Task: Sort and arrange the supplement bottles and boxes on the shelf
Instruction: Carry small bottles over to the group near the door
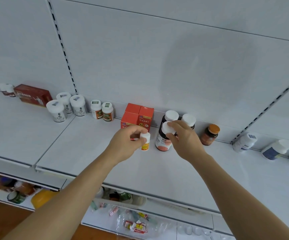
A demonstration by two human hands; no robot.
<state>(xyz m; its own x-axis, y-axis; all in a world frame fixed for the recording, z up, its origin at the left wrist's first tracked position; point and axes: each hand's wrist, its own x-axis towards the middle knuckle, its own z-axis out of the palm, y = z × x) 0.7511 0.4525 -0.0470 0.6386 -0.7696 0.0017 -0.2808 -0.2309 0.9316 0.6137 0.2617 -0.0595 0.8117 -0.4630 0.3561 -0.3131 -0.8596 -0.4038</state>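
On the white shelf, a small yellow-labelled bottle is pinched by the left hand; a dark pink-labelled bottle is gripped at its cap by the right hand. Both seem light, rigid, smooth; body grips are judged steadier.

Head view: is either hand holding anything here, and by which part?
Both are. The left hand grips a small yellow-labelled bottle by its white cap and upper body. The right hand pinches the white cap of a dark bottle with a pink label.

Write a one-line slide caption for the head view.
Left hand grips a small yellow bottle; right hand grips a dark bottle's white cap on the shelf.
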